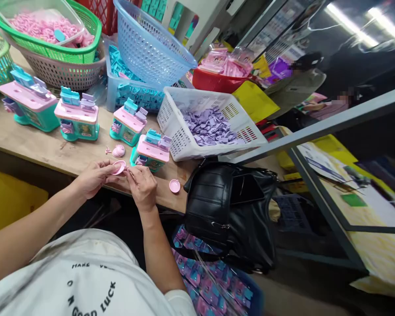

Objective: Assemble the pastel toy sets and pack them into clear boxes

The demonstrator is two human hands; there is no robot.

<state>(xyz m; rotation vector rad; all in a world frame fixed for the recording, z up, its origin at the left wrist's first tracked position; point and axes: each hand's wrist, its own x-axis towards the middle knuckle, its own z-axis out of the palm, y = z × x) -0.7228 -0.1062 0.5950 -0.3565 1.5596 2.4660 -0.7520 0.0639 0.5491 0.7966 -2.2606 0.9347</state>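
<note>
Over the table's front edge, my left hand (95, 176) pinches a small round pink plastic dish (120, 167) between thumb and fingers. My right hand (141, 188) is closed at the dish's right rim; its fingertips grip a small piece there, too hidden to name. Just beyond them lie pink round parts (119, 151) with a tiny pink piece (108, 150) beside them. Another pink dish (174, 186) rests to the right of my right hand. Nearest my fingers stands a pink and teal toy kitchen counter (151, 152); several similar ones (128, 122) line the table to its left.
A white basket (181, 147) of lilac pieces stands behind the counters. Blue (145, 44) and green baskets (85, 53) fill the back left. A black bag (210, 193) sits at the right edge, above a bin of packed toys (213, 281). Other people are in the background.
</note>
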